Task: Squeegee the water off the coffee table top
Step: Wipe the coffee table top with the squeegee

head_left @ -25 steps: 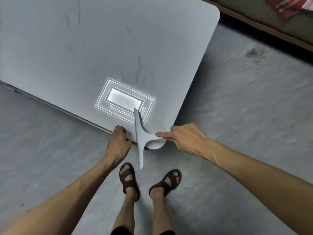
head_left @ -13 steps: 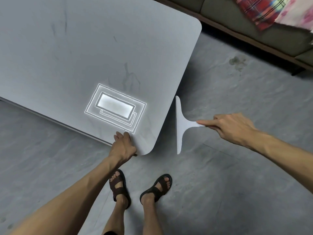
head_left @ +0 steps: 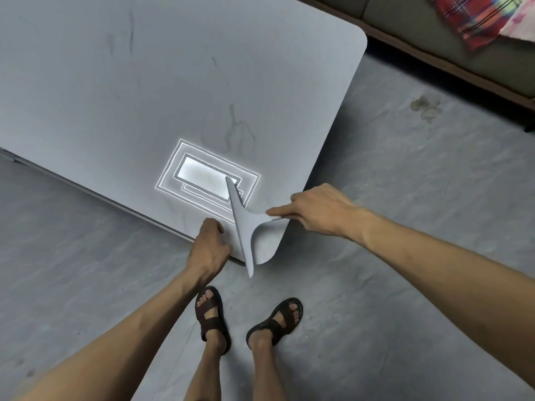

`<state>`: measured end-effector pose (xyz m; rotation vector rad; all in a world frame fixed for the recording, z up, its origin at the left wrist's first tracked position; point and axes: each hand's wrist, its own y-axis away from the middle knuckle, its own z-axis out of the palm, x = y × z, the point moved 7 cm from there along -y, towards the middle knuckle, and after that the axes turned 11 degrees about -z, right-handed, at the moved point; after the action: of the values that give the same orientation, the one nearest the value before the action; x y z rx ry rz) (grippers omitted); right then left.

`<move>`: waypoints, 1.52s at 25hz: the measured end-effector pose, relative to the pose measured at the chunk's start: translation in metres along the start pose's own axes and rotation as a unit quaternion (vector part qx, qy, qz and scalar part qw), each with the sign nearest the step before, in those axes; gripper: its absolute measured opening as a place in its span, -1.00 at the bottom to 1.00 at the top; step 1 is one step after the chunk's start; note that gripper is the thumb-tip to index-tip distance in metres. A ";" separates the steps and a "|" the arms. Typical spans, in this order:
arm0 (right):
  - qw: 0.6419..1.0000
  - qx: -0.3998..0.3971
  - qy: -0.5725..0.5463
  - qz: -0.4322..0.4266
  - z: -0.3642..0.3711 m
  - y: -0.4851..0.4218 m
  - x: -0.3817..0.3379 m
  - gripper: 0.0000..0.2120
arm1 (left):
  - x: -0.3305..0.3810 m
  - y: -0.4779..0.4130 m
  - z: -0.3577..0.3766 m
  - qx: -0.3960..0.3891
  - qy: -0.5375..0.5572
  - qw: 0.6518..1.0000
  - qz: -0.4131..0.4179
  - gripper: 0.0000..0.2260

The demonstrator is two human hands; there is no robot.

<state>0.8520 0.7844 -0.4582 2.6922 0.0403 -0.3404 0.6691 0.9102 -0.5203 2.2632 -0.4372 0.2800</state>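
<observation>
Counter (head_left: 144, 96): grey top with rounded corners and faint streaks. A bright rectangular reflection (head_left: 202, 178) lay near its near corner.
Squeegee (head_left: 244, 227): pale and T-shaped, over the near corner. The blade ran from the reflection past the near edge, its lower tip over the floor (head_left: 405, 227). Whether the blade touched the top could not be told.
Right hand (head_left: 318, 209): just right of the blade, gripping the handle with the index finger stretched along it and the other fingers curled. The arm reached in from the lower right.
Left hand (head_left: 210, 247): just left of the blade, fingers curled over the counter's near edge.
Sandals (head_left: 212, 314): dark, on both feet, on the floor below the corner.
Sofa (head_left: 434, 39): upper right, carrying a checked cloth (head_left: 477, 15).
</observation>
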 end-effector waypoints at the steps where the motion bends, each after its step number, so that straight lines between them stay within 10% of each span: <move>1: 1.000 0.006 -0.002 0.024 -0.001 0.013 0.016 -0.64 | 0.003 -0.001 0.006 -0.015 -0.017 1.000 0.013 -0.80; 10: 0.944 0.064 -0.045 0.322 -0.006 0.156 0.110 -0.65 | 0.021 -0.009 0.021 -0.103 -0.170 0.980 0.005 -0.73; 19: 0.778 0.188 -0.403 0.444 -0.021 0.018 0.066 -0.44 | 0.016 -0.012 0.019 -0.153 -0.173 0.973 0.009 -0.61; 27: 0.898 0.064 -0.260 0.348 0.024 0.068 -0.058 -0.36 | 0.017 -0.010 0.009 -0.188 -0.132 0.973 -0.001 -0.63; 38: 0.909 0.022 -0.222 0.352 -0.037 0.130 -0.068 -0.69 | 0.052 0.051 -0.084 -0.178 -0.157 0.967 0.091 -0.85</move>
<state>0.8049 0.6828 -0.3559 2.3909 -1.0461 -0.6986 0.6912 0.9305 -0.4133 1.9183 -0.7966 -0.0667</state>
